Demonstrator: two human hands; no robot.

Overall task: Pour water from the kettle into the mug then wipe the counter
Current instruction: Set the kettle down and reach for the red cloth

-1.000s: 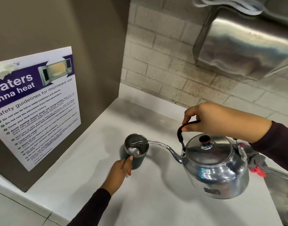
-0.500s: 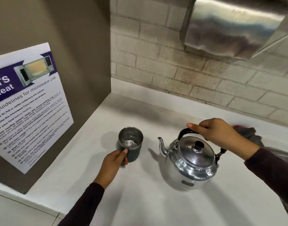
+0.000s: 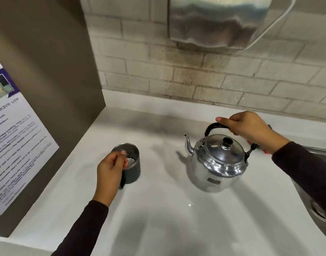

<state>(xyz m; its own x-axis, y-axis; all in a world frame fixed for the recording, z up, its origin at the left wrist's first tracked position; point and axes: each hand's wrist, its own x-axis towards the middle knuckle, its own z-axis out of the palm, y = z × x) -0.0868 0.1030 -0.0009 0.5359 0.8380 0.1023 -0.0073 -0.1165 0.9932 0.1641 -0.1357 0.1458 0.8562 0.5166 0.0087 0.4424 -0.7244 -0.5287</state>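
Kettle (image 3: 218, 163) lowered from pour, now upright on worktop (image 3: 167, 209) | right hand (image 3: 249, 129) closed on its handle | left hand (image 3: 110, 169) wrapped round mug (image 3: 131, 169), well left of kettle | pour judged done; wiping pending.

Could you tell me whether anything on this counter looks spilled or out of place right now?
Only a small wet glint on the counter in front of the kettle, probably a water drop. The kettle stands upright, and so does the mug.
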